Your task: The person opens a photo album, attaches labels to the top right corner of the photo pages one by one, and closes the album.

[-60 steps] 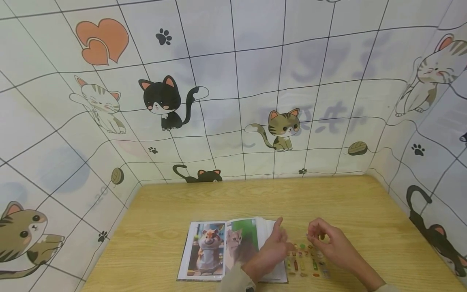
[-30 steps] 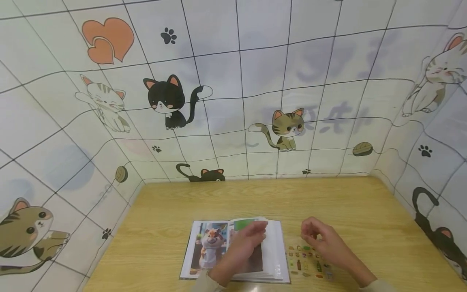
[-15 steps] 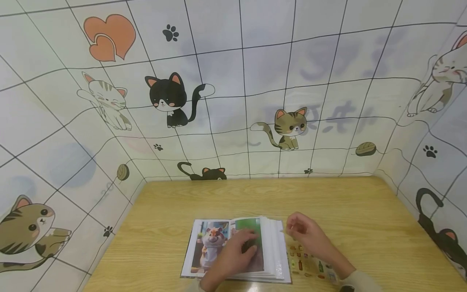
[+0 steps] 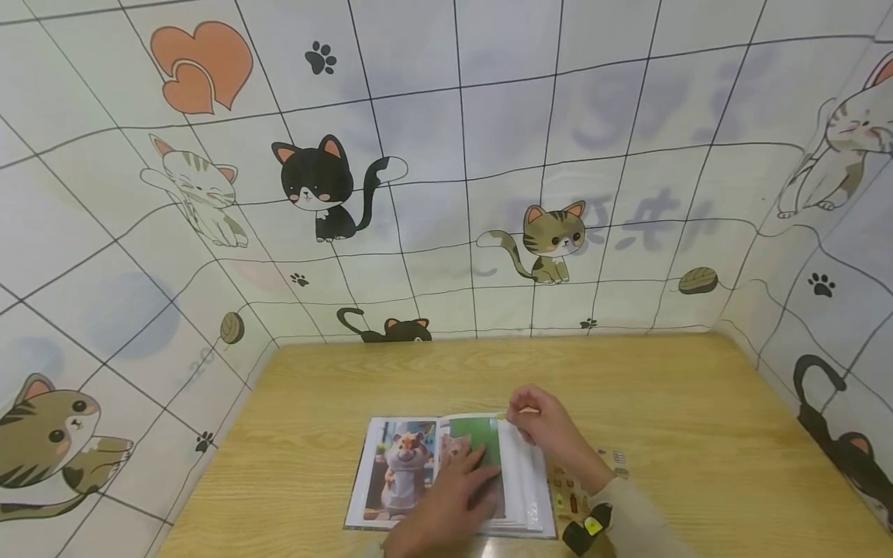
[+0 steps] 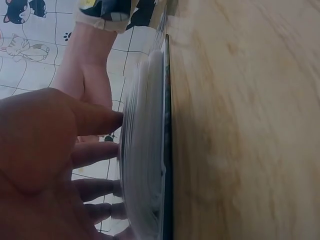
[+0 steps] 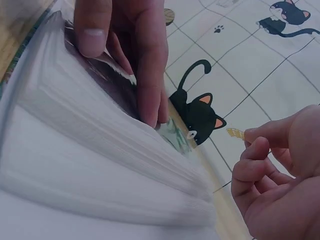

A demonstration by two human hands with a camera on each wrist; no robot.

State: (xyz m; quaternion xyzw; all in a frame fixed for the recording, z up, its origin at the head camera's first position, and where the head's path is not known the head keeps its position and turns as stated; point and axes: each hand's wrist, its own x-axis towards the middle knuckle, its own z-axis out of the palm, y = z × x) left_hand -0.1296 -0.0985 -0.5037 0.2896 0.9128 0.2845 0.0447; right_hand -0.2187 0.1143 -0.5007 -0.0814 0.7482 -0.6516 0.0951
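A photo album (image 4: 523,484) lies spread on the table, with a hamster picture (image 4: 403,477) on its left page and a cat picture (image 4: 481,434) on its right page. My left hand (image 4: 453,496) rests on the cat picture with its fingers spread, partly covering it. Above the album's upper right part, my right hand (image 4: 544,422) pinches a small yellow sticker (image 6: 235,133) between thumb and forefinger. In the left wrist view, the left fingers (image 5: 95,152) touch the top of the page stack (image 5: 142,150). A clear sheet of small food stickers (image 4: 574,500) lies right of the album, partly hidden by the right forearm.
The wooden table (image 4: 314,387) extends behind the album and to both sides. Behind it hangs a white gridded cloth (image 4: 432,155) printed with cartoon cats, which also lines both sides. A dark band with a yellow patch (image 4: 589,528) sits at the right wrist.
My right hand has moved left from over the sticker sheet to the album, carrying the sticker. My left hand has moved left from beside the sheet and come down on the cat picture.
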